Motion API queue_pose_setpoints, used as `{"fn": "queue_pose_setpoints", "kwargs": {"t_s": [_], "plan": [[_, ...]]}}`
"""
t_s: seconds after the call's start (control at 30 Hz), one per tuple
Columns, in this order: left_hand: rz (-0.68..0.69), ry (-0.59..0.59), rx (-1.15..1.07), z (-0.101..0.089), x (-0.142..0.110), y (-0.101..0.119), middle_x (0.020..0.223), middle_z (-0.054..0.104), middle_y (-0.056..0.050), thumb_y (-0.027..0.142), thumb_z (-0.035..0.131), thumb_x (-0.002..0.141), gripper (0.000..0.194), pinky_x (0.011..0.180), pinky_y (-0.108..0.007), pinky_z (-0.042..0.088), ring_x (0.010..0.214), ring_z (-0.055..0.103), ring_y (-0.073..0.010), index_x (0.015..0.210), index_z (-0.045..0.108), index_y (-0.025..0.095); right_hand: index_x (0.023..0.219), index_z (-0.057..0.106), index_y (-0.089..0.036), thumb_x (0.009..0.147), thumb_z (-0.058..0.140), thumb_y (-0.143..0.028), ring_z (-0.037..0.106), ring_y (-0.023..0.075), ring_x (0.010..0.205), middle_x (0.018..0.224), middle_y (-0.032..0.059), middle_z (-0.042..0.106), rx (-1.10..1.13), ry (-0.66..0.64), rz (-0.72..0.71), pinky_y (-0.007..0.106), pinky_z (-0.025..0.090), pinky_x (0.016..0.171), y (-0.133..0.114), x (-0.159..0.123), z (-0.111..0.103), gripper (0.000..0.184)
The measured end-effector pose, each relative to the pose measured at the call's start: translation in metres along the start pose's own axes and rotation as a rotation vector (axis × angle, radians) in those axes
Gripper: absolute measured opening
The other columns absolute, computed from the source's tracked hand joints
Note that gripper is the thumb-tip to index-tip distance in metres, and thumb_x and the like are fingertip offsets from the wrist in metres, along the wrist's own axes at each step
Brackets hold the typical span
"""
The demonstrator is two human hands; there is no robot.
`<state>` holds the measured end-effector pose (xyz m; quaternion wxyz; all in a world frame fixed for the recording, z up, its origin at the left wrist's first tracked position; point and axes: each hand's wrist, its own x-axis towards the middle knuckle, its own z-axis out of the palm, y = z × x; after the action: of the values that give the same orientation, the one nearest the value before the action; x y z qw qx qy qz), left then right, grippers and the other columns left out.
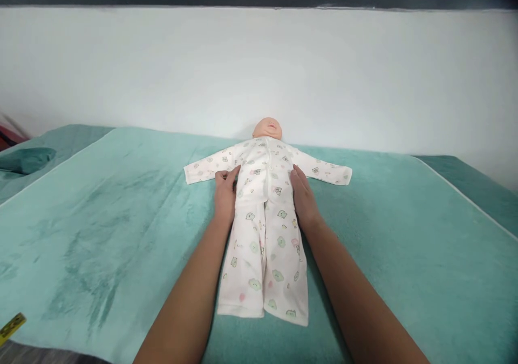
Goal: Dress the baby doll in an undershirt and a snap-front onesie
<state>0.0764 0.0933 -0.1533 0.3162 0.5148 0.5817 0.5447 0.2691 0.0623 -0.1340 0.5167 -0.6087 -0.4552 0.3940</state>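
Note:
A baby doll lies on its back, head at the far end, its arms spread wide. It wears a white printed long-sleeved top and matching white trousers, whose legs lie straight toward me. At the left side of the torso, my left hand has its fingers bent and closed at the top's side edge, just below the sleeve. My right hand rests along the other side of the torso, fingers stretched out and touching the cloth. The doll's hands and feet are hidden inside the garments.
A green plush cover spreads under the doll. Behind it rises a white wall with a dark band on top. At the lower left edge lies a yellow and black strip. Darker folded cloth sits at the far left.

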Motion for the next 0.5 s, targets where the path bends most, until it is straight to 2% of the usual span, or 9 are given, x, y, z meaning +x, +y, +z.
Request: {"fn": "queue_pose_setpoints", "kwargs": {"t_s": [0.07, 0.13, 0.23, 0.33, 0.43, 0.5], "plan": [[-0.081, -0.014, -0.034, 0.002, 0.0, 0.0, 0.09, 0.058, 0.0, 0.047, 0.06, 0.082, 0.03, 0.073, -0.026, 0.043, 0.079, 0.053, -0.0157, 0.097, 0.059, 0.021, 0.148, 0.036, -0.031, 0.087, 0.042, -0.068, 0.026, 0.0257, 0.146, 0.158, -0.0006, 0.03, 0.022, -0.017, 0.016, 0.046, 0.021, 0.121, -0.003, -0.002, 0.001, 0.071], [-0.123, -0.036, -0.037, 0.002, 0.001, -0.001, 0.089, 0.061, -0.001, 0.052, 0.056, 0.084, 0.033, 0.074, -0.027, 0.044, 0.079, 0.054, -0.0167, 0.094, 0.059, 0.021, 0.148, 0.035, -0.031, 0.086, 0.043, -0.068, 0.026, 0.0253, 0.146, 0.158, -0.0007, 0.029, 0.037, -0.023, 0.021, 0.045, 0.021, 0.121, -0.004, -0.002, 0.001, 0.072], [-0.005, -0.061, 0.019, 0.0, 0.002, -0.002, 0.099, 0.064, -0.005, 0.04, 0.058, 0.084, 0.023, 0.085, -0.031, 0.046, 0.09, 0.058, -0.0195, 0.093, 0.065, 0.02, 0.145, 0.041, -0.031, 0.086, 0.047, -0.066, 0.029, 0.0268, 0.144, 0.156, 0.0004, 0.034, 0.033, 0.0, 0.019, 0.046, 0.021, 0.12, -0.002, 0.001, 0.001, 0.069], [0.14, 0.001, 0.078, -0.005, 0.003, -0.003, 0.101, 0.066, -0.006, 0.019, 0.055, 0.079, 0.021, 0.093, -0.032, 0.045, 0.096, 0.059, -0.0198, 0.093, 0.07, 0.02, 0.132, 0.054, -0.031, 0.085, 0.052, -0.061, 0.041, 0.028, 0.136, 0.147, 0.002, 0.048, 0.069, 0.07, -0.028, 0.048, 0.029, 0.116, 0.005, 0.008, -0.004, 0.056], [0.047, 0.114, 0.003, -0.009, 0.003, -0.001, 0.094, 0.069, -0.005, 0.01, 0.049, 0.075, 0.026, 0.088, -0.032, 0.048, 0.089, 0.062, -0.0177, 0.09, 0.069, 0.017, 0.118, 0.061, -0.029, 0.083, 0.058, -0.052, 0.052, 0.0252, 0.124, 0.133, 0.003, 0.059, 0.167, 0.163, -0.086, 0.045, 0.041, 0.108, 0.015, 0.016, -0.01, 0.042], [-0.02, 0.146, -0.047, -0.01, 0.001, 0.002, 0.091, 0.07, -0.005, 0.008, 0.048, 0.073, 0.026, 0.083, -0.03, 0.05, 0.085, 0.063, -0.0163, 0.088, 0.068, 0.016, 0.113, 0.062, -0.028, 0.081, 0.061, -0.047, 0.057, 0.0228, 0.117, 0.126, 0.0033, 0.062, 0.205, 0.201, -0.11, 0.042, 0.045, 0.103, 0.02, 0.018, -0.014, 0.038]]}}
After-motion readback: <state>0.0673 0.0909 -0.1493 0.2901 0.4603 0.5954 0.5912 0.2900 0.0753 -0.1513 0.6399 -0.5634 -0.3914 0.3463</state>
